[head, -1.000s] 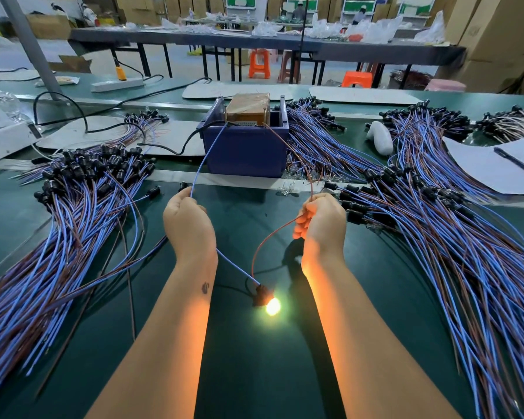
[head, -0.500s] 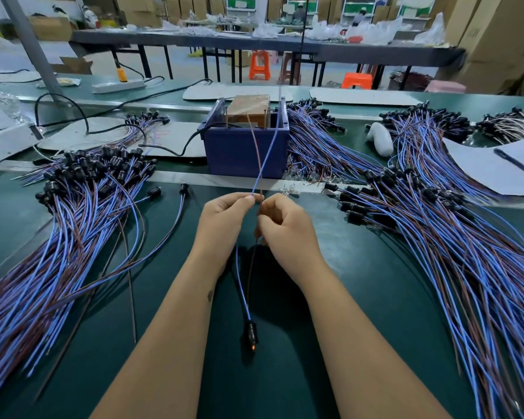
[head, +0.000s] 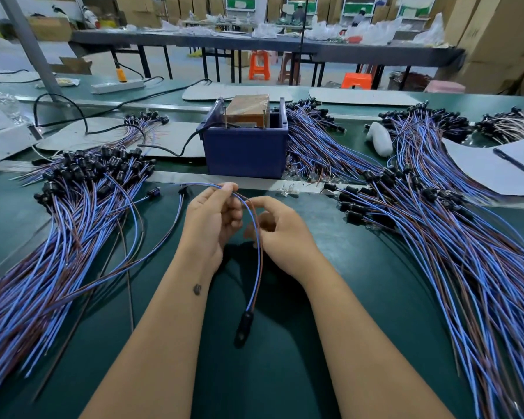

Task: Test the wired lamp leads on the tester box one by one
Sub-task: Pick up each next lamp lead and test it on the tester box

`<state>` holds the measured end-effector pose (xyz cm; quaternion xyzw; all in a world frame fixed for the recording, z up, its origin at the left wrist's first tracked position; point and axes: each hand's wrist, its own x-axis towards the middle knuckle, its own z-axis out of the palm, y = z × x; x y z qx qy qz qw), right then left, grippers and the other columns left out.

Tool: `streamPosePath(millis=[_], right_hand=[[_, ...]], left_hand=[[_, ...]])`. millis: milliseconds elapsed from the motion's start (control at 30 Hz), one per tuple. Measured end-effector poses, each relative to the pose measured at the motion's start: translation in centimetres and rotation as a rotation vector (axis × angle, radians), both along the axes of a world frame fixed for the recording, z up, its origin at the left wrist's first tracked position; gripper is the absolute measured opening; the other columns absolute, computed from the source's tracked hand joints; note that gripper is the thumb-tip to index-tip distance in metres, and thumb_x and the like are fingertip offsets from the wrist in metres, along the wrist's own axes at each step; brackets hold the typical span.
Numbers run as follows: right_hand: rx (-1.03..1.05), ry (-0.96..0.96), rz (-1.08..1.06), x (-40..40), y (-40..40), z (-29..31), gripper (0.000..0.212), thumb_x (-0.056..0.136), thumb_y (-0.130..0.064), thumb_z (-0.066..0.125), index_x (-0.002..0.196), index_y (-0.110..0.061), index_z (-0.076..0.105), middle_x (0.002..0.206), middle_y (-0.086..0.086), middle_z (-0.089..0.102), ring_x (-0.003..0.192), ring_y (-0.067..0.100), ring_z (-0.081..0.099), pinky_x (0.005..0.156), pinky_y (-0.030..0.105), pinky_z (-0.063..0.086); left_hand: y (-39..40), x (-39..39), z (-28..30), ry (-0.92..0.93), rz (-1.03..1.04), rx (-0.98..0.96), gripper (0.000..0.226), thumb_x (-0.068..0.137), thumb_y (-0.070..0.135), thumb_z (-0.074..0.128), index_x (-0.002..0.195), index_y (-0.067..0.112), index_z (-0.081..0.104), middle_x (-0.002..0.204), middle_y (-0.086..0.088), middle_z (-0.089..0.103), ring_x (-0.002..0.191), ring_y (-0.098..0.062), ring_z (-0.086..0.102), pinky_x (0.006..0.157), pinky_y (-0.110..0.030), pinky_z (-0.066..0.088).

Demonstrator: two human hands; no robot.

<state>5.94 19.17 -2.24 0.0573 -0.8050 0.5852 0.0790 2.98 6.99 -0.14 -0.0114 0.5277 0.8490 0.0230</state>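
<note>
Since the earlier frames the lamp has gone dark and the two wires have come away from the tester box; the hands, spread apart a second ago, now sit close together in front of it. The left hand (head: pixel 212 220) pinches the blue and brown wires of one lamp lead (head: pixel 256 255) between thumb and fingertips near their free ends, which arc off to the left. The right hand (head: pixel 280 234), fingers curled, holds the same pair just below the bend. From there the wires hang down between the forearms to the black lamp holder (head: pixel 244 326), unlit, just above the green worktop (head: pixel 360 297). The blue tester box (head: pixel 245 149) stands beyond the hands at the far edge of the worktop, a brown block inside it. A pile of leads (head: pixel 58 237) fans out on the left and a larger pile (head: pixel 451 237) on the right. Far right, a pen (head: pixel 516 162) lies on a white sheet (head: pixel 481 167).
</note>
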Motion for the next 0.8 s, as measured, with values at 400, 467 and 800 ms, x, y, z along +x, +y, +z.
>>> streamPosePath(millis=[400, 467, 800], right_hand=[[-0.765, -0.037, -0.014, 0.4, 1.6, 1.5, 0.034, 0.102, 0.003, 0.036, 0.11, -0.015, 0.065, 0.094, 0.007, 0.07, 0.072, 0.02, 0.069, 0.07, 0.028, 0.058], [-0.966, -0.067, 0.088, 0.4, 1.6, 1.6, 0.042, 0.098, 0.012, 0.031, 0.11, -0.009, 0.065, 0.099, 0.012, 0.072, 0.082, 0.025, 0.072, 0.073, 0.029, 0.059], [-1.244, 0.075, -0.06, -0.2, 2.5, 1.6, 0.022, 0.099, 0.003, 0.042, 0.103, -0.001, 0.064, 0.092, 0.01, 0.074, 0.085, 0.015, 0.073, 0.08, 0.025, 0.059]], left_hand=[[-0.4, -0.7, -1.1, 0.004, 0.184, -0.075, 0.013, 0.097, 0.009, 0.059, 0.086, 0.014, 0.062, 0.062, 0.007, 0.069, 0.057, -0.004, 0.065, 0.055, -0.016, 0.052], [-0.5, -0.6, -1.2, 0.011, 0.178, -0.078, 0.012, 0.097, 0.01, 0.06, 0.086, 0.014, 0.063, 0.066, 0.005, 0.072, 0.06, -0.005, 0.066, 0.057, -0.017, 0.053], [0.6, 1.0, -0.8, 0.327, -0.058, -0.521, 0.012, 0.086, 0.006, 0.071, 0.079, 0.016, 0.071, 0.074, 0.001, 0.075, 0.069, -0.007, 0.067, 0.066, -0.014, 0.049]])
